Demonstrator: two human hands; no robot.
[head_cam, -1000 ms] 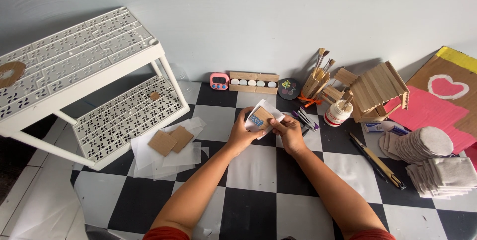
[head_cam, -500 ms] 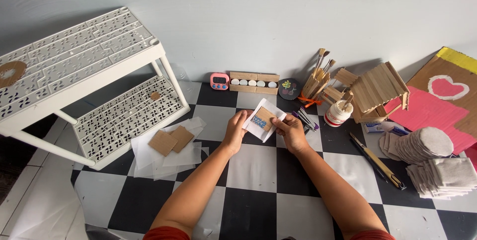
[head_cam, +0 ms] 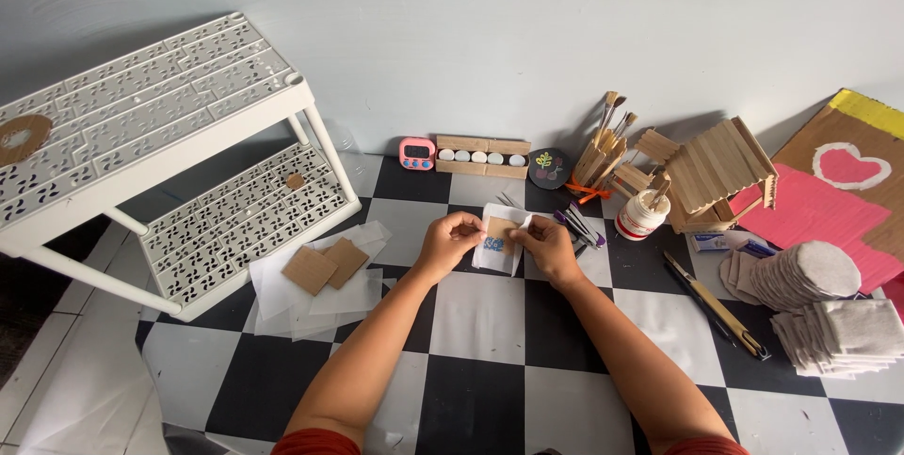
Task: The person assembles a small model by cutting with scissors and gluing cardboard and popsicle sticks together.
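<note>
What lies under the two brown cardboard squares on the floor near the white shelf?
The cardboard squares rest on a loose pile of thin white sheets. Whatever lies beneath those sheets, presumably the checkered floor, is covered.

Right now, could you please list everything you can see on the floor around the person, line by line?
white perforated plastic shelf rack: one, white, left, tipped on its side
brown cardboard squares: two, brown, on translucent sheets beside the rack
pink digital timer: one, pink, by the wall
wooden stick brush holder: one, tan, holding brushes
white glue bottle: one, white, right of centre
wooden stick house: one, tan, right
pink heart-painted cardboard: one, far right
grey cut-out stacks: two, grey, right edge
small white packet with brown card: one, held between both hands
left hand, right hand: pinching the packet
</note>
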